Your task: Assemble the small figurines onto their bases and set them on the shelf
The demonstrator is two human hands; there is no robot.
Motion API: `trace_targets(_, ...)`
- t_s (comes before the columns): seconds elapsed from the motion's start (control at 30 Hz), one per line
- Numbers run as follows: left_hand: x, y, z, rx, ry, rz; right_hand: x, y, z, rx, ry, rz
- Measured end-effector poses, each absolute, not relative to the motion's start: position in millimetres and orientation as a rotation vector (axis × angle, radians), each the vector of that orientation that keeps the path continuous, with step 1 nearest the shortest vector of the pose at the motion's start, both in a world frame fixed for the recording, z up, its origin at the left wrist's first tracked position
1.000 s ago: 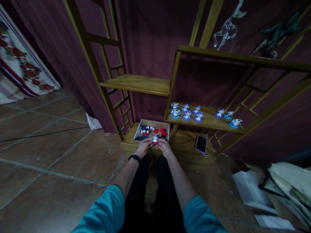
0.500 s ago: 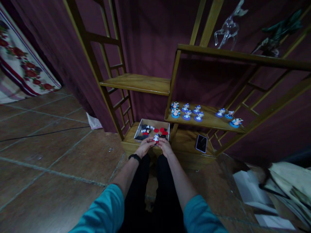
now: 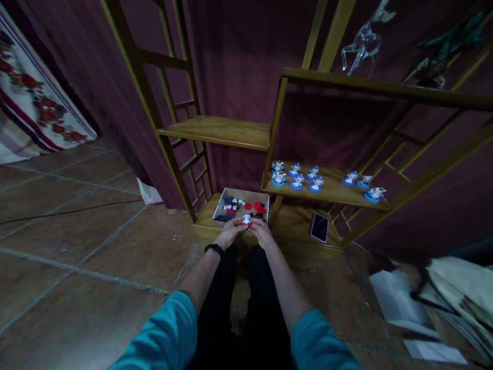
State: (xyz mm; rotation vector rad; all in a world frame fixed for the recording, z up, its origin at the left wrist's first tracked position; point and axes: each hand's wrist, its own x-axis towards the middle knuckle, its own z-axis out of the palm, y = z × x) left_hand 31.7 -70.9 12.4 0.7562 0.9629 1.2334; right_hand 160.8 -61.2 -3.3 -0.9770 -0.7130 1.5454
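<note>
Between my fingers, just over the front edge of a shallow cardboard box, is a small white-and-purple figurine point(image 3: 246, 218) on a red round base. My left hand point(image 3: 230, 232) is closed on its left side. My right hand point(image 3: 262, 232) grips it from the right. The fingertips cover part of the base. Inside the box point(image 3: 256, 196) lie several red discs point(image 3: 257, 205), dark pieces and loose figurine parts point(image 3: 234, 205). More finished-looking figurines point(image 3: 297, 182) on purple and blue bases stand upright on the shelf to the right.
The wooden shelf unit point(image 3: 219, 128) stands before me, with a phone point(image 3: 319, 227) on its lowest board. A glass deer point(image 3: 362, 46) and a dark green ornament point(image 3: 442, 51) sit higher up. White boxes point(image 3: 400, 303) and a pale bag point(image 3: 462, 282) lie at right on the floor.
The figurine sits slightly further left and more upright between my fingers. Both hands stay in nearly the same place. The view has shifted very slightly.
</note>
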Motion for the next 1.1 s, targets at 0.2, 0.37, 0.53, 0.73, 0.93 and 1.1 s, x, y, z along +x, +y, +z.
trace_targets(0.2,31.9,-71.6,13.0,0.758,0.975,1.217,161.5,-62.1,-3.4,-0.977,-0.739,1.548)
trace_targets(0.37,31.7,-70.9,11.0,0.790,0.976,1.240,161.1,-61.7,-4.6,-0.967,-0.748,1.547)
trace_targets(0.53,31.3,-69.7,7.7,0.809,0.981,1.251,160.8,-61.0,-4.9,-0.972,-0.750,1.561)
trace_targets(0.73,31.0,-67.3,4.0,0.855,1.004,1.244,161.5,-61.0,-5.6,-0.942,-0.778,1.567)
trace_targets(0.93,32.5,-67.5,5.0,0.840,1.034,1.264,161.6,-60.4,-7.5,-0.950,-0.785,1.563)
trace_targets(1.1,33.2,-66.9,5.4,0.830,1.040,1.251,162.7,-60.4,-5.0,-0.982,-0.788,1.571)
